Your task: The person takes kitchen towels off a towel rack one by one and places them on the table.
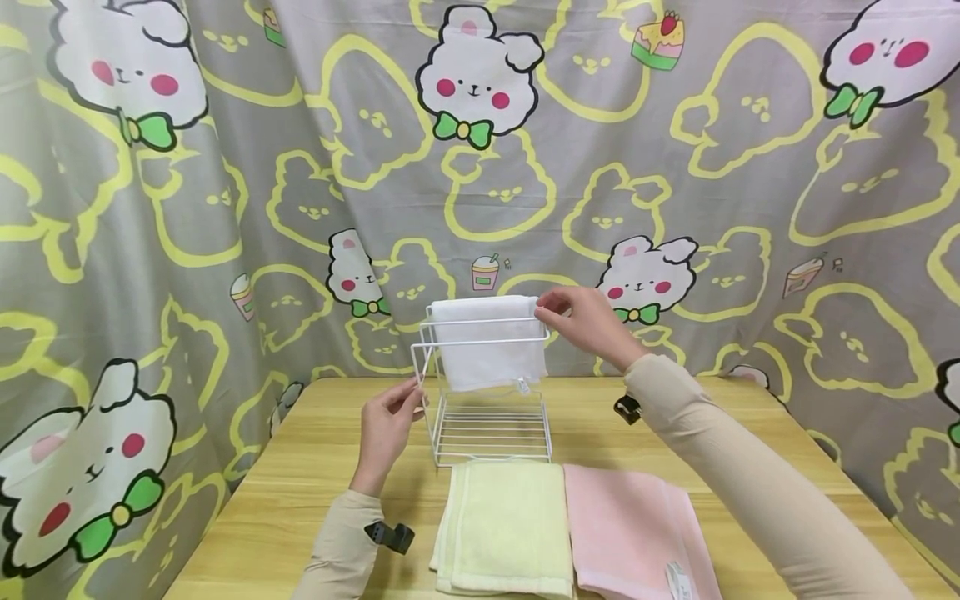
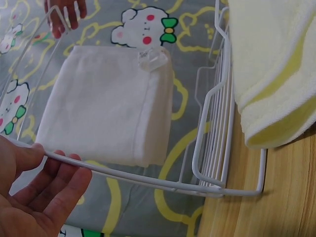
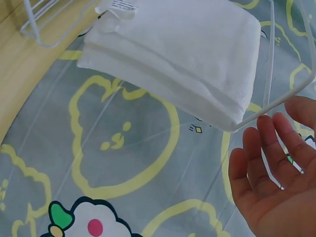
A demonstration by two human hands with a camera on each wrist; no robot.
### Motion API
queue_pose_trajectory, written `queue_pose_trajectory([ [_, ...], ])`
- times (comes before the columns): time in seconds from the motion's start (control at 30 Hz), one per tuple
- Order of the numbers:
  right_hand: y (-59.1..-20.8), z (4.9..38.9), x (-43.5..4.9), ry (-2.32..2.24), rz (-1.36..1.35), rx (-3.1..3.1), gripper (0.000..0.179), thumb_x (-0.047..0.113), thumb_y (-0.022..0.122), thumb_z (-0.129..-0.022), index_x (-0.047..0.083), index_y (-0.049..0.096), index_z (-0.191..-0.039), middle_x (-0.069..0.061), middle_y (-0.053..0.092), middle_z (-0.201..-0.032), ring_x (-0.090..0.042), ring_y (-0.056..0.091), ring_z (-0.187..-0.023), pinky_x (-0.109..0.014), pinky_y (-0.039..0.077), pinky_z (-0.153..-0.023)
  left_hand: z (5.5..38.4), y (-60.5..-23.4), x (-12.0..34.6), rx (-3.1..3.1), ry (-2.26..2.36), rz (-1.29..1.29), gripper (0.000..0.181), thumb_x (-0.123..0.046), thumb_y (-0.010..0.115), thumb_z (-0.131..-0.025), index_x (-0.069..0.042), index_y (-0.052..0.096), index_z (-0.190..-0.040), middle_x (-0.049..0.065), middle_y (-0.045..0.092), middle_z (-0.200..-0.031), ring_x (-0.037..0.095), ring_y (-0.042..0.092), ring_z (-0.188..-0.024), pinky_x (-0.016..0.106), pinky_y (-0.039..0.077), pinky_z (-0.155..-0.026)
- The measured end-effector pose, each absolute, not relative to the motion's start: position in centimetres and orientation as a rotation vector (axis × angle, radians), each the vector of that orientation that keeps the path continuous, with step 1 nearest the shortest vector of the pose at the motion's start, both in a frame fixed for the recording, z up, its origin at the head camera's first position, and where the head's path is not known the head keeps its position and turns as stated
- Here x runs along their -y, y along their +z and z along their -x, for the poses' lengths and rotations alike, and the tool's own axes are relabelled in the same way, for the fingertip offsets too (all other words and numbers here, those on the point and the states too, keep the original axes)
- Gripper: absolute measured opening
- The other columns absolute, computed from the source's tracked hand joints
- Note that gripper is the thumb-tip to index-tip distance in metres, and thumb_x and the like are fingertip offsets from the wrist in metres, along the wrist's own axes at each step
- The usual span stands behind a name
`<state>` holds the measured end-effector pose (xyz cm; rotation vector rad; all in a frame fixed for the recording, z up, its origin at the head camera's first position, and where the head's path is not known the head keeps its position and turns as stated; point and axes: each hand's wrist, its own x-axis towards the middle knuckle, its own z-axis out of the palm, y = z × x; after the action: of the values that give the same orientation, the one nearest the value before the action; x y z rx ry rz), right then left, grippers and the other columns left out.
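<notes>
A white wire rack [image 1: 487, 341] stands on the table, with a folded white towel [image 1: 483, 367] draped over its rear top bar. A small label hangs at the towel's lower edge. My left hand [image 1: 386, 421] pinches the rack's left side rod between thumb and fingers. At the top right corner, my right hand [image 1: 588, 321] has thumb and fingertips on the wire, right beside the towel's edge. In the right wrist view, this thumb and the fingers [image 3: 269, 133] lie either side of the wire. The rack's slatted base below holds nothing.
A folded yellow towel [image 1: 506, 529] lies in front of the rack, and a folded pink towel [image 1: 630, 525] with a label sits to its right. Both rest on the wooden table [image 1: 300, 467]. A patterned grey curtain [image 1: 285, 233] hangs behind and at the sides.
</notes>
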<state>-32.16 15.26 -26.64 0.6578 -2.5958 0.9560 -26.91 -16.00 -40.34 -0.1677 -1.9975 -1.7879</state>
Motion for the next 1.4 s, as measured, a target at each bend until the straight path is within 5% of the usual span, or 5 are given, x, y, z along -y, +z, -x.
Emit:
queue_pose_trajectory([
  [0.53,-25.2,34.0,-10.3,0.864,-0.696,2.665,0.027,0.023,0.069,-0.099,0.009,0.074,-0.121,-0.008,0.072,-0.124,-0.030,0.061,-0.122,-0.046,0.054,-0.106,26.9,-40.4,15.9,2.001,-1.814,0.178,0.027,0.003,0.069,-0.095,0.009,0.069,-0.121,0.032,0.072,-0.103,0.012,0.073,-0.081,0.028,0.067,-0.077],
  [1.4,-24.9,35.9,-7.8,0.863,-0.607,2.789,0.041,0.022,0.071,-0.098,0.007,0.066,-0.135,-0.010,0.067,-0.136,-0.030,0.058,-0.130,-0.044,0.050,-0.115,27.0,-40.4,16.0,2.004,-1.821,0.151,0.027,0.003,0.069,-0.095,0.007,0.070,-0.122,0.027,0.073,-0.102,0.017,0.074,-0.083,0.027,0.067,-0.077],
])
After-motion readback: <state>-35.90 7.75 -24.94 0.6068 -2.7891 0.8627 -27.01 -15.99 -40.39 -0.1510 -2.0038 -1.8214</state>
